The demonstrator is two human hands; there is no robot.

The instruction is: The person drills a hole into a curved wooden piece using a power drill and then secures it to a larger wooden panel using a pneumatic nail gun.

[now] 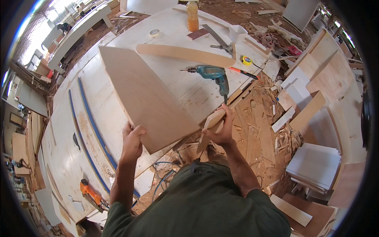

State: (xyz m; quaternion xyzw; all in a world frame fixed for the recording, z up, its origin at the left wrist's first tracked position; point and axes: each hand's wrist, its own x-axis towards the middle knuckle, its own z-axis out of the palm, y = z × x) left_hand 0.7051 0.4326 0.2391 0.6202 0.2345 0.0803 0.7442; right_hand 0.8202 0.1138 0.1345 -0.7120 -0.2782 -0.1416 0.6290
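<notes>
A flat brown plywood panel [144,96] lies tilted in front of me over the white worktable [173,35]. My left hand [133,140] is closed on its near left edge, thumb on top. Close to the panel's right corner, my right hand [222,128] is closed round a couple of short light wood pieces [213,119] with angled ends. Just beyond that hand rests a teal power drill [211,74], its bit toward the left. Behind it stretches a long thin curved wood strip [183,54].
Two blue-edged strips [92,114] and an orange tool [90,192] lie on the left. Toward the far side are a bottle [192,17], a tape roll [154,32] and a yellow tape measure [246,60]. Scraps cover the floor [254,122]; stacked white boards [314,165] stand right.
</notes>
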